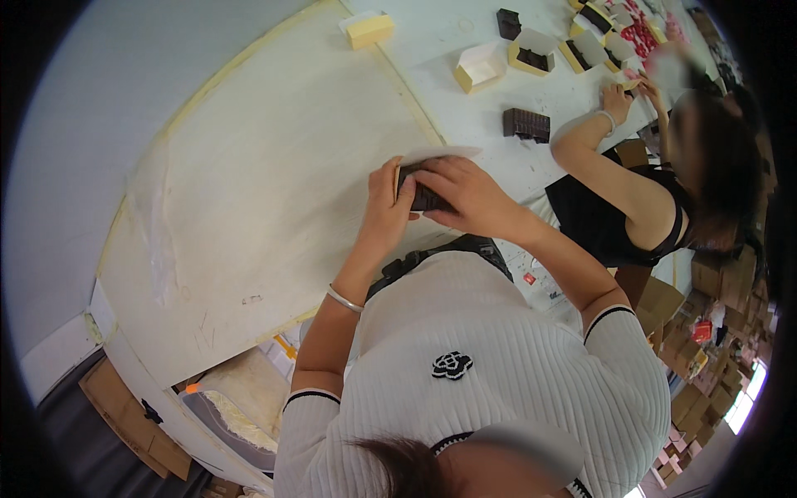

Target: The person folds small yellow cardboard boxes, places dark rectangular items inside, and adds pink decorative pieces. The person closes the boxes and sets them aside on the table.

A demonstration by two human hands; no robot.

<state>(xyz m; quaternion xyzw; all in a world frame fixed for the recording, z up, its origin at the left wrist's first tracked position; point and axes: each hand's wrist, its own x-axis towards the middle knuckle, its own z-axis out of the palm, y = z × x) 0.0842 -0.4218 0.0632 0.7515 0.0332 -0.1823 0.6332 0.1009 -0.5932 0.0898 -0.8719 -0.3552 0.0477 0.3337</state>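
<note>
Close in front of my body, both hands meet at a small box with a raised white flap point(455, 153). A dark brown ridged block point(427, 199) sits in it, partly covered by my fingers. My left hand point(383, 203) is closed around the box's left side, thumb along the block's edge. From the right, my right hand point(471, 195) lies over the block with its fingers curled onto it. Most of the box's walls are hidden by the hands. Beyond my right hand, another dark brown ridged block point(526, 125) lies on the white table.
An open pale-yellow box point(480, 70) and a yellow box holding dark pieces point(531, 54) stand farther back, with several more to the right. A closed yellow box point(370, 31) is at the far edge. At right, a co-worker point(656, 199) handles something small. A bin point(232, 432) shows below the table.
</note>
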